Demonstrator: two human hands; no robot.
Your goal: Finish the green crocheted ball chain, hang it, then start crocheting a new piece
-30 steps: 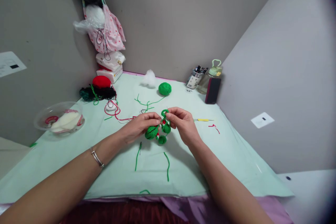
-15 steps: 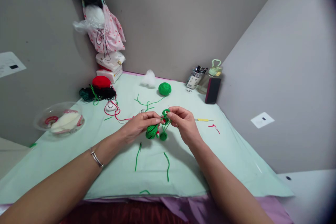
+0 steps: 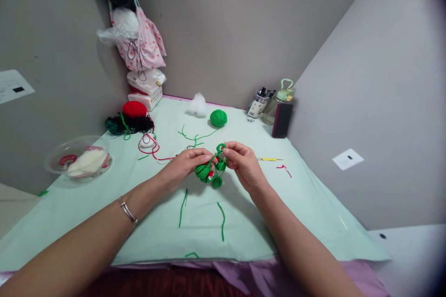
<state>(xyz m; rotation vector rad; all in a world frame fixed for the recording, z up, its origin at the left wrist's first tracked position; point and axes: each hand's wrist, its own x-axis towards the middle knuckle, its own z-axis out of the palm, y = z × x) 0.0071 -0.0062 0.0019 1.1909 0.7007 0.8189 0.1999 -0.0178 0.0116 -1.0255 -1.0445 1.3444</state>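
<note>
Both hands meet over the middle of the pale green table cover [image 3: 244,222], holding one small crocheted piece [image 3: 211,171] between them, lifted just clear of the cover.

Left hand [image 3: 184,164]: fingers curled, thumb and forefinger pinching the larger ribbed green lobe on its side of the piece.

Right hand [image 3: 244,162]: fingers bunched, tips pinching the green loop at the top of the piece.

Relation: the piece lies directly between the two sets of fingertips, hanging slightly below them. Its long axis runs roughly from one hand to the other, with small green balls and a red-and-white bit dangling beneath. Both hands touch it, so neither is nearer.

Hard to make out: the exact contact points are hidden by the fingers. Whether a needle or thread is held cannot be told.

Nearby: two loose green yarn scraps [image 3: 183,206] lie just nearer the body than the hands; a yellow-handled hook [image 3: 270,159] lies just outward of the right hand.
</note>
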